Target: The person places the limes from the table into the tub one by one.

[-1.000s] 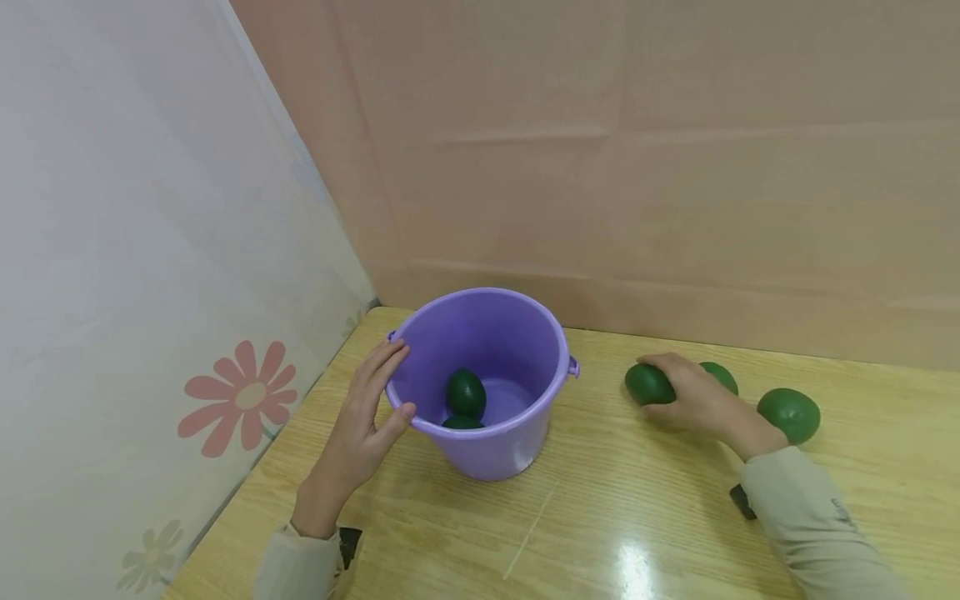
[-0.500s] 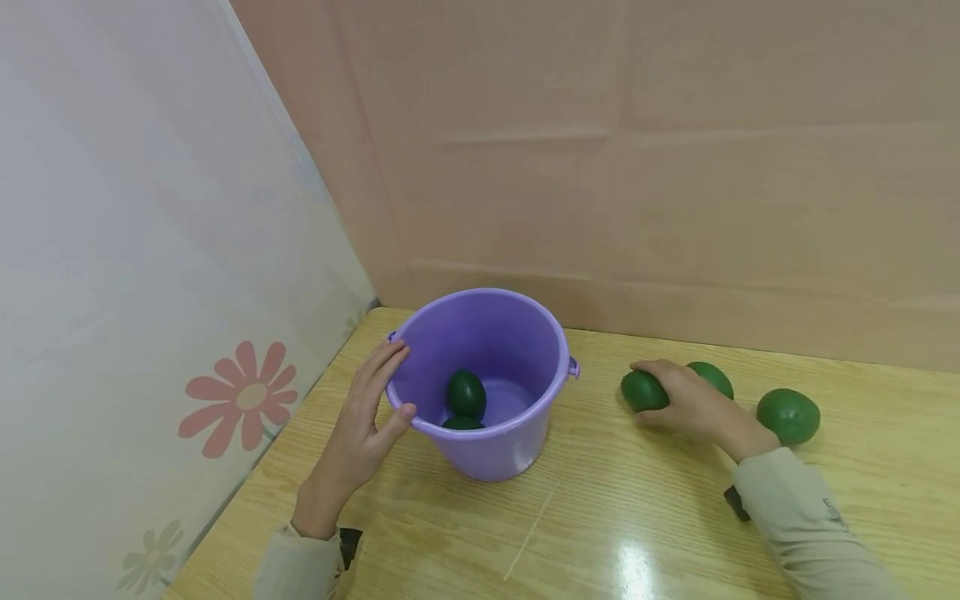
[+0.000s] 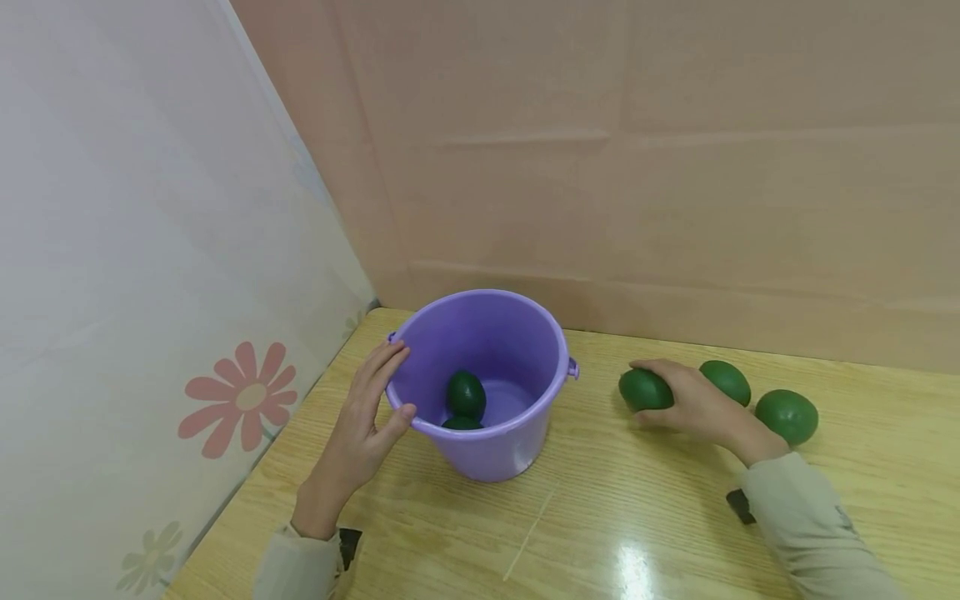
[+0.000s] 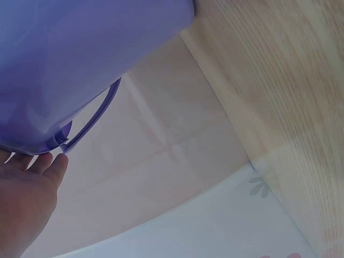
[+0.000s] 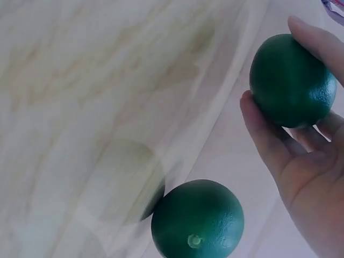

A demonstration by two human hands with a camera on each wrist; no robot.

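A purple bucket (image 3: 517, 442) stands on the table, its mouth tilted toward me. Inside it lie two dark green oval fruits (image 3: 467, 395), the lower one mostly hidden by the rim. My left hand (image 3: 356, 437) holds the bucket's left rim, fingertips and thumb over the edge; in the left wrist view the fingers reach the rim beside the purple handle (image 4: 97, 115). To the right, my right hand (image 3: 701, 406) grips another dark green fruit (image 5: 287, 80) between thumb and fingers. Whether that fruit touches the table cannot be told.
Just behind the right hand lies one green fruit (image 3: 725, 382), with another green fruit (image 3: 787, 417) to its right. A pinkish-brown sheet (image 3: 675, 208) hangs behind the wooden table (image 3: 585, 517). On the left hangs a pale sheet with flowers (image 3: 150, 250).
The right hand and its fruit have shifted slightly left. The fruit behind that hand has moved a little to the right, close to its neighbour. The left hand and bucket stay put.
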